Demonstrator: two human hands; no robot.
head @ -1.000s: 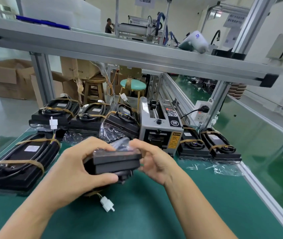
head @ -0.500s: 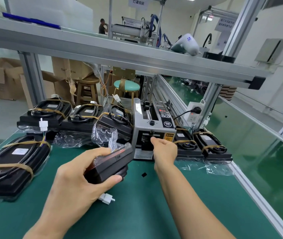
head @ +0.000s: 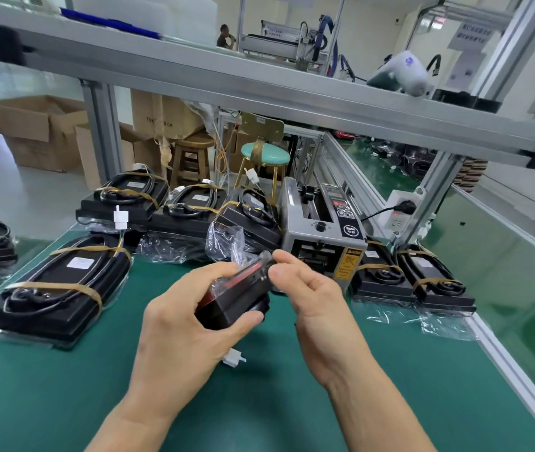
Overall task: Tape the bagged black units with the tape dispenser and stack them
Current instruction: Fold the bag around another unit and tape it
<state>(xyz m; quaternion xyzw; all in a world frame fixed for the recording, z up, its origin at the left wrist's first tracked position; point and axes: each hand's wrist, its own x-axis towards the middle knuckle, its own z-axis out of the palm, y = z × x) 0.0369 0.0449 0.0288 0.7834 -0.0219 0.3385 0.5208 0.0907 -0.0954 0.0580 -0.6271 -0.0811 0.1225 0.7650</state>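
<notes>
My left hand [head: 188, 318] grips a bagged black unit [head: 233, 296] above the green mat, tilted up to the right. A white connector [head: 234, 358] hangs below it. My right hand [head: 308, 288] pinches a small clear piece at the unit's upper end, where the loose bag plastic [head: 224, 243] sticks up. The grey tape dispenser [head: 321, 233] stands just behind my hands. Taped black units lie around: a large one at the left [head: 57, 285], several in a row at the back [head: 191, 210], two right of the dispenser [head: 412, 278].
An aluminium shelf beam [head: 259, 89] crosses overhead, with a post [head: 429, 197] and a power socket [head: 399, 210] behind the dispenser. The bench's metal edge [head: 504, 363] runs along the right. Stools and cardboard boxes stand on the floor beyond.
My right hand reached to the dispenser's front slot, then came back to the unit's upper end. My left hand kept hold of the unit and tilted it.
</notes>
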